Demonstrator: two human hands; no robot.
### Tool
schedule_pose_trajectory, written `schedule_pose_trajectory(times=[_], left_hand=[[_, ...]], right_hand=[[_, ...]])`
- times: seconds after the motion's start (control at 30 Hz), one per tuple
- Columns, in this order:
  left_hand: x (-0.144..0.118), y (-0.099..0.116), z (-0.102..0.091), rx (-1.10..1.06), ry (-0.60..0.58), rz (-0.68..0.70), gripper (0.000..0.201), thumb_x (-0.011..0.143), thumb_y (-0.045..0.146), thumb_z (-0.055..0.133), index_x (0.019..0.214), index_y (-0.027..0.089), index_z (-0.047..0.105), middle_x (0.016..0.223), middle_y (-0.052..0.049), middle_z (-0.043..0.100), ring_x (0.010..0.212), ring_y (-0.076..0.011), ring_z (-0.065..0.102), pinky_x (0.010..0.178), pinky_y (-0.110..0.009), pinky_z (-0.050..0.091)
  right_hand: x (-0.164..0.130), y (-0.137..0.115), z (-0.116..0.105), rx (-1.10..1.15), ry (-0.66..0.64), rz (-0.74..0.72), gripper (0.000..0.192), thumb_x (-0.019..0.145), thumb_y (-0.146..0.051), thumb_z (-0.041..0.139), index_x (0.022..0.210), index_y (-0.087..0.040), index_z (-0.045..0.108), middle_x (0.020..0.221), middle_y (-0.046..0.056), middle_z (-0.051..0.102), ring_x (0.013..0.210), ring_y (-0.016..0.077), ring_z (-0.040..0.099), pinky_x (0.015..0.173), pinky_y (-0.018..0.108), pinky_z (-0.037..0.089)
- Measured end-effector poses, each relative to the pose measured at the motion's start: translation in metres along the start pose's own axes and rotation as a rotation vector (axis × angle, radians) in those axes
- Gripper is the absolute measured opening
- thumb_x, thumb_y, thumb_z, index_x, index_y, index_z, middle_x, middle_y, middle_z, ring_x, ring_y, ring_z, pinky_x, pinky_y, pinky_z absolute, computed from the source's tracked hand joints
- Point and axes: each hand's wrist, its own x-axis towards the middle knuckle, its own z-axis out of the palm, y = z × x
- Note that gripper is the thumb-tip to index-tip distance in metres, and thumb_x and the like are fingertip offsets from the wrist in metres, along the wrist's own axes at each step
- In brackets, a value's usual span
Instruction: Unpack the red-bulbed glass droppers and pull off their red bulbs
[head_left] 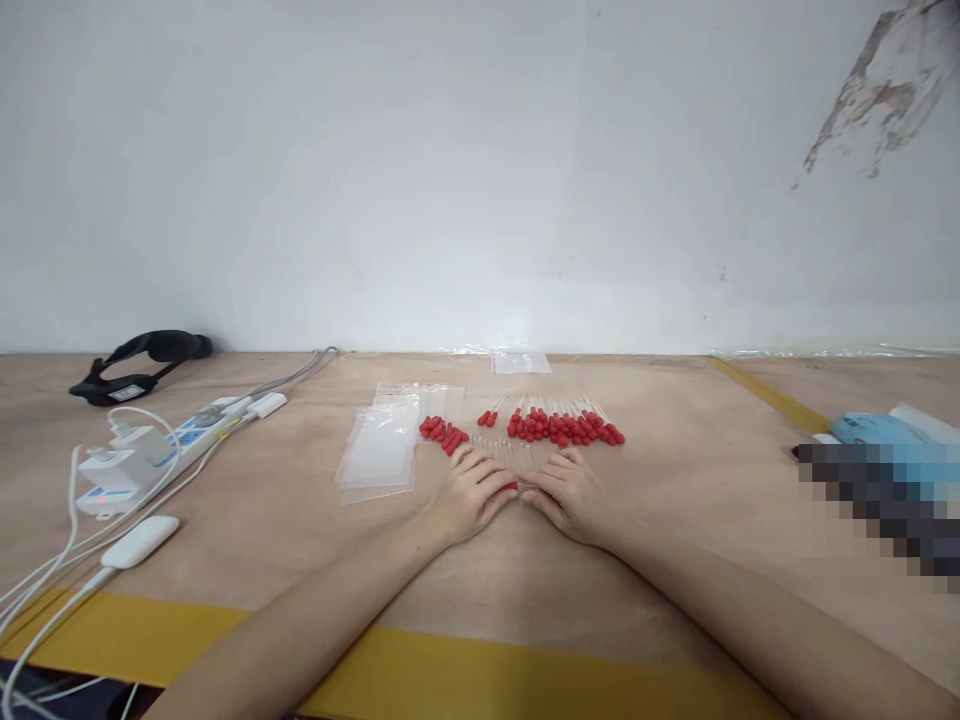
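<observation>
The fingers (501, 482) of the left hand (471, 492) lie flat and close together on the table (675, 520), their tips pointing inward and resting on a red-capped dropper (512, 486) whose red end shows just at the fingertips. The right hand (568, 492) mirrors it, fingers stretched and pressed side by side, tips touching or almost touching the same dropper from the other side; whether either hand truly pinches it cannot be told, since the fingers cover most of it. Just behind the two hands lie a few clear dropper tubes (504, 450), and beyond the right hand a row of red-capped droppers (562, 425) spreads across the wood. A smaller cluster of red caps (442, 433) sits beside the left hand, at the edge of a stack of clear plastic bags (382, 450). One more clear bag (521, 362) lies farther back near the wall (450, 170). Well off to the left are a white power strip (142, 455) with chargers and cables plugged in, a small white adapter (140, 541), and a black headband (139, 365). A yellow tape line (480, 670) runs along the near edge of the table under both forearms. At the far right, a blue object (874, 430) sits beside a blurred-out patch.
</observation>
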Motion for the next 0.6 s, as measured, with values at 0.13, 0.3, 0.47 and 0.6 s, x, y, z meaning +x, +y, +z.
schedule_pose_trajectory(times=[0.13, 0.3, 0.47, 0.6], left_hand=[[-0.0006, 0.0004, 0.0011, 0.025, 0.005, 0.034, 0.013, 0.084, 0.027, 0.050, 0.089, 0.019, 0.059, 0.088, -0.002, 0.064, 0.086, -0.0165, 0.051, 0.086, -0.037, 0.033], [-0.0001, 0.0031, -0.0009, 0.065, -0.051, 0.033, 0.014, 0.086, 0.023, 0.045, 0.085, 0.017, 0.057, 0.082, -0.003, 0.062, 0.083, -0.0157, 0.053, 0.088, -0.038, 0.032], [-0.0002, 0.0041, -0.0024, 0.068, -0.073, 0.038, 0.016, 0.087, 0.023, 0.042, 0.084, 0.016, 0.056, 0.081, -0.003, 0.061, 0.083, -0.0151, 0.052, 0.090, -0.038, 0.031], [-0.0013, 0.0035, -0.0022, 0.060, -0.082, 0.038, 0.016, 0.087, 0.024, 0.042, 0.085, 0.016, 0.055, 0.080, -0.003, 0.060, 0.084, -0.0150, 0.052, 0.090, -0.038, 0.031]], right_hand=[[0.0025, -0.0024, -0.0008, 0.006, -0.009, -0.015, 0.024, 0.087, -0.028, 0.042, 0.087, -0.020, 0.064, 0.062, 0.002, 0.059, 0.066, 0.0125, 0.047, 0.072, 0.030, 0.027], [0.0040, -0.0055, -0.0028, -0.031, 0.060, -0.041, 0.023, 0.086, -0.027, 0.044, 0.076, -0.019, 0.063, 0.057, 0.001, 0.057, 0.061, 0.0113, 0.044, 0.069, 0.030, 0.025], [0.0034, -0.0062, -0.0055, -0.094, 0.148, -0.087, 0.015, 0.083, -0.026, 0.049, 0.081, -0.019, 0.063, 0.054, -0.001, 0.054, 0.061, 0.0108, 0.041, 0.069, 0.031, 0.024], [0.0048, -0.0078, -0.0080, -0.156, 0.208, -0.133, 0.013, 0.083, -0.024, 0.051, 0.080, -0.019, 0.062, 0.051, -0.002, 0.052, 0.059, 0.0099, 0.039, 0.070, 0.031, 0.024]])
